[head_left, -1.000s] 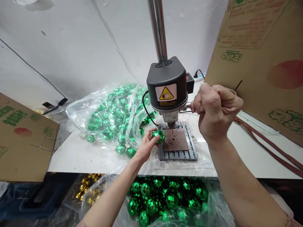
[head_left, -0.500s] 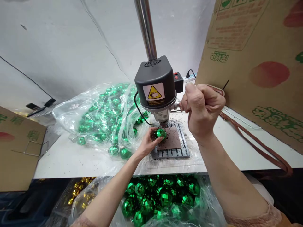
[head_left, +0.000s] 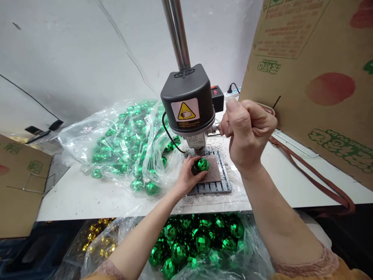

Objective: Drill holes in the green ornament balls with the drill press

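My left hand (head_left: 189,175) curls its fingers and thumb round a shiny green faceted ball (head_left: 203,164), directly below the chuck of a small black drill press (head_left: 186,93). The ball is over a brown square board (head_left: 215,171) on the slotted metal base (head_left: 225,182). Up at the right side of the machine, my right hand (head_left: 247,130) is closed in a fist round the drill press's lever; only the silver hub (head_left: 215,126) of it shows. The drill tip is hidden behind the ball and chuck.
Behind on the left lies a clear plastic bag of green balls (head_left: 125,136). Below the white table's edge (head_left: 87,208) is another bag of green balls (head_left: 201,241), beside gold ones (head_left: 93,235). Cardboard boxes (head_left: 291,97) stand either side; a brown strap (head_left: 309,175) lies right. Dark shavings dot the base.
My left hand has shifted slightly right with the ball, bringing it more squarely under the chuck. My right hand keeps its hold on the lever. The whole view has drifted a little.
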`<state>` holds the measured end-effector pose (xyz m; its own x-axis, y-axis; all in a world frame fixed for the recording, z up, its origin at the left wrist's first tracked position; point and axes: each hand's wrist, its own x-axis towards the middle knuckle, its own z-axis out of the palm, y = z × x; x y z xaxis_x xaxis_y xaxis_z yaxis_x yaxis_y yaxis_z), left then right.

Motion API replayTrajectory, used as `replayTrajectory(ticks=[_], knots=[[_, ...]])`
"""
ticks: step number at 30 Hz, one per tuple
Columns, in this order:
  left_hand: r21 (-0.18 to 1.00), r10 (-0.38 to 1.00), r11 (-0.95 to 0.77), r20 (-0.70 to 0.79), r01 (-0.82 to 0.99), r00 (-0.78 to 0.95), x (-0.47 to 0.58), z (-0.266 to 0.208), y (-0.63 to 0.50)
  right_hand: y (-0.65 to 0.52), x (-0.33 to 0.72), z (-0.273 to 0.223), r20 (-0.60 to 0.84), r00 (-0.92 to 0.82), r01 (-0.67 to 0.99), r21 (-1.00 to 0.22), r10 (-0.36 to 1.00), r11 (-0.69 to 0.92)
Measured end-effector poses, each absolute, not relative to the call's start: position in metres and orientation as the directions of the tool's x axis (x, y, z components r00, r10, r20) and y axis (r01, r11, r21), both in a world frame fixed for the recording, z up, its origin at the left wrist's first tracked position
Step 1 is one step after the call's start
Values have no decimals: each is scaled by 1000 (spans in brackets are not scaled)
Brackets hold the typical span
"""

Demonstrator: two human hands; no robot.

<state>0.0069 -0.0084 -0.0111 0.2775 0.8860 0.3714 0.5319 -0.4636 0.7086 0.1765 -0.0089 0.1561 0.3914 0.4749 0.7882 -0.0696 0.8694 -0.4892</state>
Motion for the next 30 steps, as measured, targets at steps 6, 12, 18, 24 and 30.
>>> replayTrajectory(ticks=[6,12,18,24,30], knots=[[861,942,-325,261,391,209,15,-19,-14,-8,178,155,776,373,-81,-519,508,851],[882,946,-312,253,353,204,14,-24,-13,-10,176,145,788,401,-19,-502,466,865],[888,946,-311,252,340,205,14,-27,-14,-11,175,128,823,420,-38,-404,382,914],[890,936,-334,272,312,224,14,-31,-13,-11,177,122,846,413,-12,-364,336,931],[888,940,-322,259,329,223,14,-31,-12,-9,178,114,867,409,26,-322,284,946]])
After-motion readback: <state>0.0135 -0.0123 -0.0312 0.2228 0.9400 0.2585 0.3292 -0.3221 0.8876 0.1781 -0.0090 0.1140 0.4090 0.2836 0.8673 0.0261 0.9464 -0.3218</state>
